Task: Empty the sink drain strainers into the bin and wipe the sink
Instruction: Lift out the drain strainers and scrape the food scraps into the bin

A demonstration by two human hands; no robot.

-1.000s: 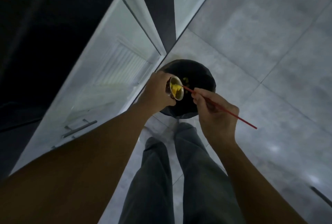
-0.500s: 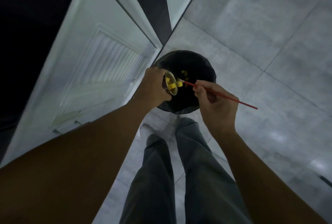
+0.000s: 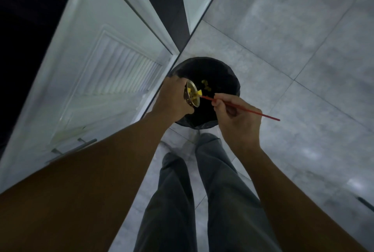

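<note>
The left hand is gripping the metal strainer tilted over the black bin on the floor. The right hand is pinching a red stick — its tip is touching the yellow scraps at the strainer's rim, and more yellow bits are lying inside the bin.

head cam | looks steeply down | close over hands, floor

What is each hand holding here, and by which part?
The left hand grips the strainer round its underside; the right hand pinches the red stick toward its working end.
</note>
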